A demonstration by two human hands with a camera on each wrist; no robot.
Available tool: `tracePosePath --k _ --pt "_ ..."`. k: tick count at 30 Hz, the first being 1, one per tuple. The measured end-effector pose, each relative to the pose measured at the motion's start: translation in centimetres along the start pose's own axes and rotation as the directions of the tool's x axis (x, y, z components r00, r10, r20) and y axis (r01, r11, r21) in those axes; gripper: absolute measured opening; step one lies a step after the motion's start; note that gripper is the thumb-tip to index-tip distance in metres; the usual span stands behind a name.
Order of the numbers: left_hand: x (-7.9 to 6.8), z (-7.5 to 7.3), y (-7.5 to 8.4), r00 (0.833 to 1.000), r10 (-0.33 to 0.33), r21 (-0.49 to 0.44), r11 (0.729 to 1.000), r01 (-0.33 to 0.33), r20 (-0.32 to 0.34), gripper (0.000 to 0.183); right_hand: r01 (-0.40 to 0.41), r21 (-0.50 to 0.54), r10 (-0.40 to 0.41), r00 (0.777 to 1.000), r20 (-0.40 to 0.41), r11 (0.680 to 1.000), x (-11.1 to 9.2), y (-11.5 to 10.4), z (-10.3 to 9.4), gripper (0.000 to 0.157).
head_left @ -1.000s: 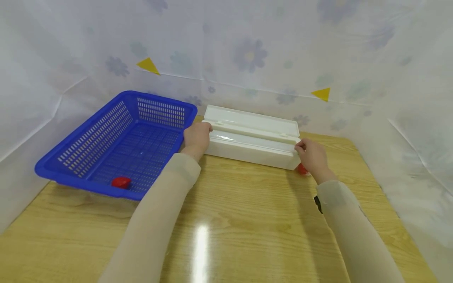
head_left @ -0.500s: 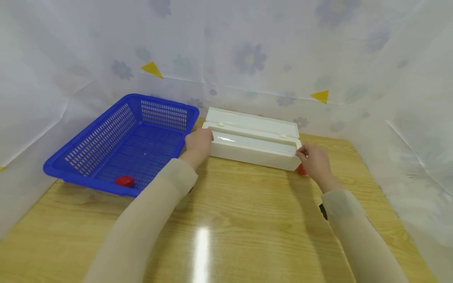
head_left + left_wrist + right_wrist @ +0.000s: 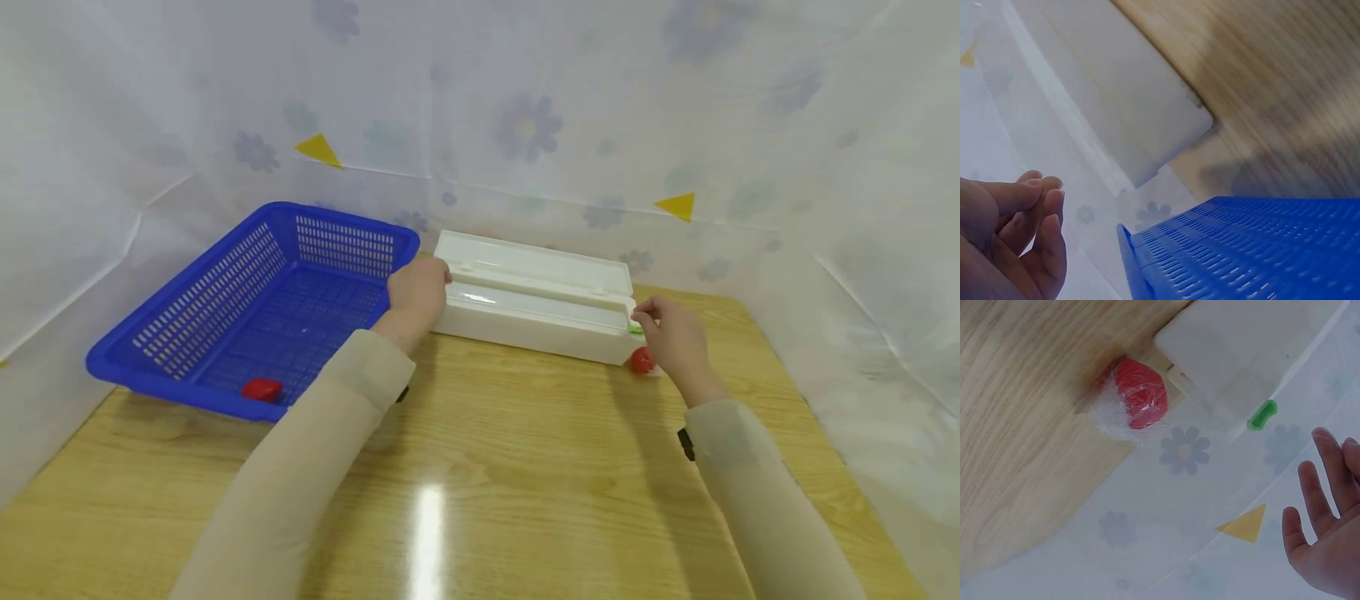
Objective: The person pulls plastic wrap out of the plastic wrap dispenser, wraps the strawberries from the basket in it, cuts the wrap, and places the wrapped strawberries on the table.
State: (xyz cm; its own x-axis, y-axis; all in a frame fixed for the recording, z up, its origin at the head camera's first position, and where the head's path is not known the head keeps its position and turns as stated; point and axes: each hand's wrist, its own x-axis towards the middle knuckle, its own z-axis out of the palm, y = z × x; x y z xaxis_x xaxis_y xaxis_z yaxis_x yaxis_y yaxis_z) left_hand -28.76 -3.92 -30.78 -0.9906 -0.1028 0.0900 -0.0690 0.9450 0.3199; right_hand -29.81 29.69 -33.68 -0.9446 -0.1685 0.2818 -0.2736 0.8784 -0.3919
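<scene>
A white cling film dispenser (image 3: 528, 329) lies on the table with its lid (image 3: 536, 260) tilted back. Clear cling film (image 3: 478, 297) gives off a glint along its top. At the left end, my left hand (image 3: 420, 290) pinches thumb to fingertips, apparently on the film's edge; the film is barely visible there. My right hand (image 3: 677, 342) pinches with thumb and index finger at the right end, the other fingers loosely extended in the right wrist view. A green cutter slider (image 3: 1264, 415) sits on the dispenser's end. Just below my right hand is a red, film-wrapped roundish thing (image 3: 1140, 394).
A blue slotted basket (image 3: 176, 379) stands to the left, close to my left hand and the dispenser. Another red object (image 3: 262, 389) lies in its near corner. Behind the wooden table (image 3: 517, 467) hangs a flower-print sheet (image 3: 528, 196) with yellow triangles.
My right hand has shifted slightly right and down, and the green slider has come into sight beside it. My left hand stays at the dispenser's left end. The head view has shifted slightly.
</scene>
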Motion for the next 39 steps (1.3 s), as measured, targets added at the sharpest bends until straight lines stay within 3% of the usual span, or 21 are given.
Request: tracePosePath --k 11,18,22,30,36,38,39 --pt "-1.0 -3.3 -0.2 0.999 0.012 -0.067 0.998 -0.009 0.045 0.030 -0.042 0.121 0.049 0.997 -0.058 0.992 -1.0 -1.0 -1.5 0.029" --pt "-2.4 -5.3 -0.2 0.999 0.035 -0.084 0.996 -0.033 0.024 0.027 -0.029 0.204 0.063 0.985 -0.162 0.979 -1.7 -2.0 -2.9 0.028" --pt "-3.6 -6.3 -0.4 0.999 0.052 -0.099 0.994 -0.052 0.000 0.022 0.001 0.250 0.046 0.982 -0.182 0.968 -2.2 -2.4 -3.5 0.029" --pt "-6.6 -8.1 -1.1 0.993 0.104 -0.121 0.988 -0.098 0.052 0.022 0.177 0.418 -0.107 0.977 -0.185 0.891 -4.2 -1.7 -4.9 0.014" --pt "-8.7 -9.0 -1.1 0.986 0.163 -0.138 0.976 -0.168 -0.041 0.020 0.274 0.436 -0.179 0.952 -0.247 0.857 -5.7 -1.5 -6.2 0.007" --pt "-9.3 -9.3 -1.1 0.980 0.185 -0.144 0.970 -0.194 -0.073 0.019 0.308 0.459 -0.212 0.945 -0.248 0.833 -6.1 -1.5 -6.7 0.006" --pt "-9.6 -9.4 -1.2 0.977 0.199 -0.150 0.966 -0.209 -0.078 0.019 0.333 0.500 -0.239 0.940 -0.244 0.799 -6.3 -1.4 -7.0 0.006"
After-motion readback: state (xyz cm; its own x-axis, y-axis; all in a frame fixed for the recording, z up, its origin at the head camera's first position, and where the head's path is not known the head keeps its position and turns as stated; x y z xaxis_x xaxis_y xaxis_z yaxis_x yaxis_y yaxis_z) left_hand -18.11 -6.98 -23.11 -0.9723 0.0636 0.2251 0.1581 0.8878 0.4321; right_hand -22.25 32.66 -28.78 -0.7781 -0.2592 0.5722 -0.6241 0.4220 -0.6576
